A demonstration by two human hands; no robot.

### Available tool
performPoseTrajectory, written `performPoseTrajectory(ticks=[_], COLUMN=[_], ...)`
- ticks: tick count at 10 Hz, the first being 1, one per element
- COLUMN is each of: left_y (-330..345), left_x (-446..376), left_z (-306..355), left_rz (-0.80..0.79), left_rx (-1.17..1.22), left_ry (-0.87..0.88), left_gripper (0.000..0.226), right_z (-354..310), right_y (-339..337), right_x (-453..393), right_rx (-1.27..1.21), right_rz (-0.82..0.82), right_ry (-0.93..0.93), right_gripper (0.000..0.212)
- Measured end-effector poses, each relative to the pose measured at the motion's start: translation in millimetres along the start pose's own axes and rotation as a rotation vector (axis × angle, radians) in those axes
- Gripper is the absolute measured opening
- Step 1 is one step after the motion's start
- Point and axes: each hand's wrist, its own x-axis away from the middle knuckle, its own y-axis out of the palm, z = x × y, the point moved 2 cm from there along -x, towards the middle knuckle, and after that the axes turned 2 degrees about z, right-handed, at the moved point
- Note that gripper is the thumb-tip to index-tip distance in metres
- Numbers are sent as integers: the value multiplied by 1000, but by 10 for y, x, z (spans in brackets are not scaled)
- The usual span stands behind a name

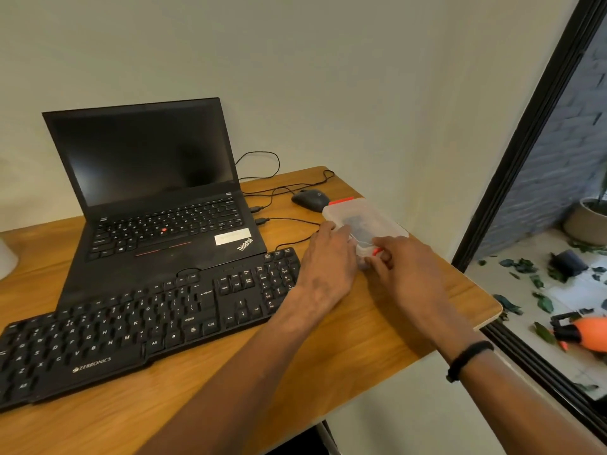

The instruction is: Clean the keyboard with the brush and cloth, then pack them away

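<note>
- The keyboard point(144, 326) is black and reads "ZEBRONICS" in white on its front edge. It lies on the wooden table point(328, 356), its far edge touching the laptop's front.
- The laptop point(154, 192) is open, screen dark, marked "ThinkPad" at the lower right of the palm rest. A pale sticker sits just beside that mark; its print is too small to read.
- A clear plastic box point(364, 221) with red clips point(341, 201) stands near the table's right edge, to the right of the keyboard. Something dark shows through the lid; whether it is the brush or the cloth cannot be told.
- The left hand point(328, 257) lies palm-down on the near left part of the box, fingers extended and close together, pressing on the lid.
- The right hand point(404, 267) is at the near end of the box, fingers curled, pinching the red clip there. A black band point(469, 357) circles that wrist.
- Both forearms reach in from the lower edge, the left crossing the keyboard's right end.
- A black mouse point(310, 199) sits behind the box, cables point(289, 221) trailing to the laptop's side.
</note>
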Motion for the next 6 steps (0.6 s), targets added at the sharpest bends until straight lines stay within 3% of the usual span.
performPoseTrajectory(ticks=[2,3,5,6], left_y=[-85,-173,-564,-877], left_x=[-90,-16,292,457], left_z=[-110,-179,-588,-778], left_rz=[-91,-56,-30,13], left_rx=[-61,-66,-105,-97], left_ry=[63,79,-10,-51], left_gripper=[48,45,48,45], right_z=[-114,-100,-200,-380], right_y=[167,201,173,165], right_x=[-224,-255,-256,-180], right_rx=[18,12,88,127], right_rz=[-3,-15,-64,-48], right_ry=[29,43,67,68], right_gripper=[30,32,36,48])
